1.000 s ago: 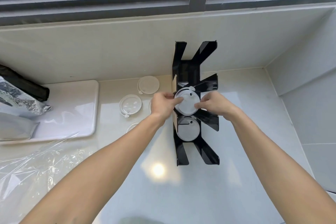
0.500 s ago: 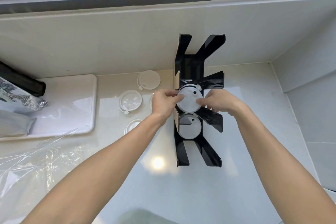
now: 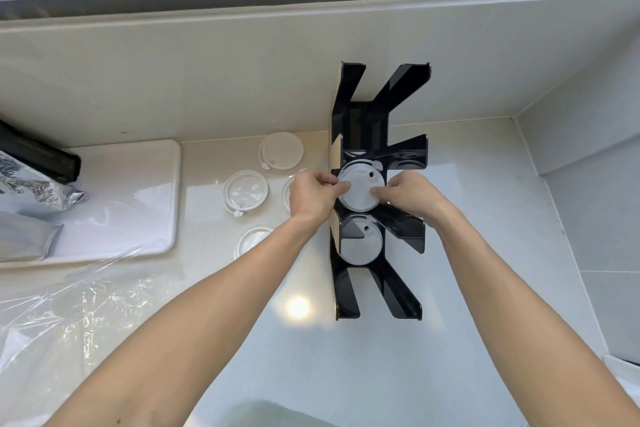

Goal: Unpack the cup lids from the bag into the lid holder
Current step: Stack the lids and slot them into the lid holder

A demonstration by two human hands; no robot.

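Observation:
A black lid holder (image 3: 401, 229) stands on the pale counter against the back wall, seen from above. A white cup lid (image 3: 360, 189) sits at its middle slot, pinched on the left by my left hand (image 3: 313, 192) and on the right by my right hand (image 3: 410, 192). A second white lid (image 3: 362, 244) rests in the slot nearer me. The far slot looks dark. Loose lids lie left of the holder: an opaque one (image 3: 281, 150), a clear one (image 3: 245, 191), another clear one (image 3: 251, 239). The crumpled clear plastic bag (image 3: 52, 315) lies at lower left.
A white tray (image 3: 138, 191) sits at the left with a silver foil pouch (image 3: 31, 184) and a black item (image 3: 38, 156) on it. A window frame runs along the top. Tiled walls close the corner on the right.
Both hands stay on the white lid at the middle slot and have pressed it slightly lower. The view has tilted down a little, so the holder appears shifted up and right.

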